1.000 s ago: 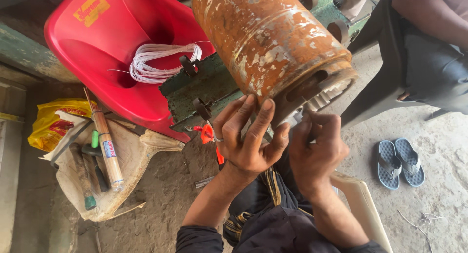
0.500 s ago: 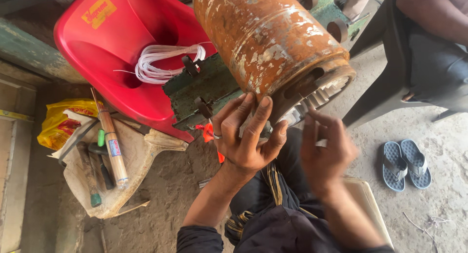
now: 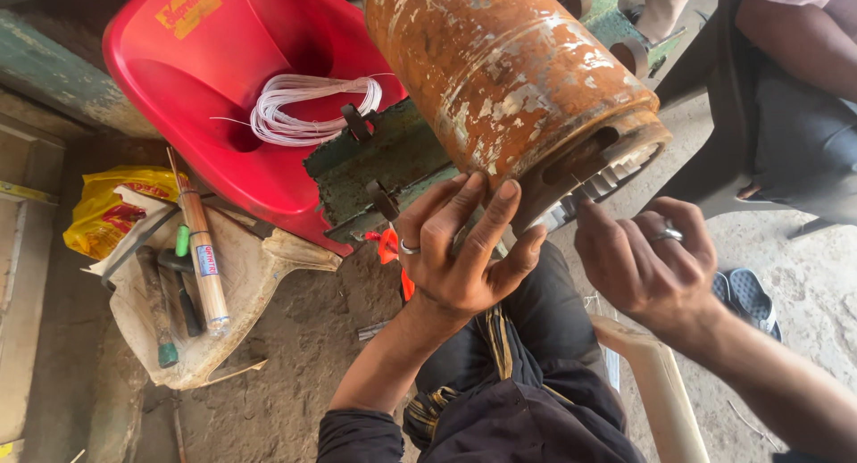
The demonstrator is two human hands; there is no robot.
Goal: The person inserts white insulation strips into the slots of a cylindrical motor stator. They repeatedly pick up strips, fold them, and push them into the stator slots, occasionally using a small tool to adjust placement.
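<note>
Rusty motor (image 3: 509,88) lying on a green stand (image 3: 375,173), open end toward the lap; left hand (image 3: 460,258) pressed flat against its rim, fingers spread; right hand (image 3: 647,262) just beside the rim, fingertips pinched together, on what cannot be told. Behind the stand, red plastic chair (image 3: 205,97) with a yellow rectangular label near its top edge, white wire coil (image 3: 308,110) on its seat. At the left on the dirt floor, yellow bag (image 3: 112,213) with red print, and tools (image 3: 178,284) on a sack.

Left hand (image 3: 460,258): bare, a silver ring on one finger | Right hand (image 3: 647,262): bare, a silver ring on one finger | Sleeves (image 3: 357,436): dark, pushed up the forearms | Trousers (image 3: 527,374): dark cloth, a yellow-striped seam running down the leg.
</note>
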